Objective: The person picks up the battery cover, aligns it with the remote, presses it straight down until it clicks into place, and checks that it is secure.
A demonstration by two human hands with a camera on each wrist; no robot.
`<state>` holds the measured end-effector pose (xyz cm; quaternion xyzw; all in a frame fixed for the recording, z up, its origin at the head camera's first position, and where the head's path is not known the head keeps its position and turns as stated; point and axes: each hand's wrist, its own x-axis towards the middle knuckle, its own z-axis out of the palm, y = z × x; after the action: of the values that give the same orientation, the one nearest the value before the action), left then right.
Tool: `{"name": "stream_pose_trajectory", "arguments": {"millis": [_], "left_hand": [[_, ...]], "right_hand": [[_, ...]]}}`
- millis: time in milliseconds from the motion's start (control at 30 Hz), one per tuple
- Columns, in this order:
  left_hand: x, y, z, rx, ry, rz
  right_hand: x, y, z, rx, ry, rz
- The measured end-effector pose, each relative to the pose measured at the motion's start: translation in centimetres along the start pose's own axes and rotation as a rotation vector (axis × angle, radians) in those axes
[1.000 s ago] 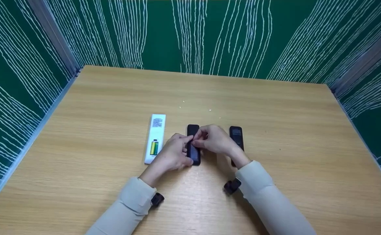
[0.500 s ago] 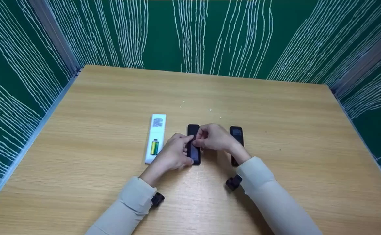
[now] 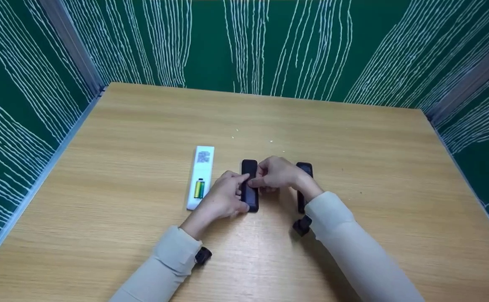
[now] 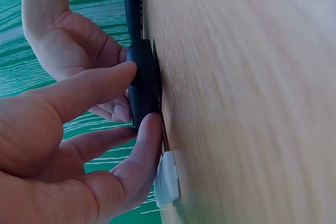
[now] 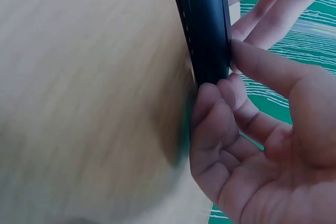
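A black remote control (image 3: 250, 200) lies lengthwise on the table, between the two hands. My left hand (image 3: 223, 195) holds it from the left, the thumb at its near end and a finger along its upper face. From the right, my right hand (image 3: 280, 174) grips its side with curled fingers, the thumb on the upper face. In the left wrist view the black remote control (image 4: 143, 90) shows edge-on with fingertips of both hands on it. The right wrist view shows its dark long side (image 5: 205, 30); what lies under the right fingertips is hidden.
Left of the hands lies a white remote control (image 3: 203, 167) with green-yellow batteries (image 3: 199, 189) in its uncovered compartment. Another black remote control (image 3: 305, 167) lies under the right wrist, partly hidden. Small white specks (image 3: 271, 141) dot the wooden table (image 3: 143, 126). Green walls (image 3: 208, 46) enclose it.
The right hand has shifted slightly up and right, its fingers moving from the remote's upper face toward its right edge. The left hand stays put.
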<state>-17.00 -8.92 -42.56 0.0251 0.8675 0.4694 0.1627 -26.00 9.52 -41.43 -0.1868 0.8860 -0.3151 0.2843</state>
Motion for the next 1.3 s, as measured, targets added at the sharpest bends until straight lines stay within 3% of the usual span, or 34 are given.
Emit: {"name": "stream_pose_trajectory", "arguments": {"millis": [233, 833, 1300], "left_hand": [[0.0, 0.0, -0.1, -0.007, 0.0, 0.011], [-0.2, 0.1, -0.1, 0.009, 0.006, 0.017], [-0.1, 0.0, -0.1, 0.016, 0.011, 0.035]], "right_hand": [[0.3, -0.2, -0.5, -0.03, -0.073, 0.056], [1.1, 0.8, -1.3, 0.023, -0.248, 0.142], [1.1, 0.6, -1.3, 0.02, -0.275, 0.186]]}}
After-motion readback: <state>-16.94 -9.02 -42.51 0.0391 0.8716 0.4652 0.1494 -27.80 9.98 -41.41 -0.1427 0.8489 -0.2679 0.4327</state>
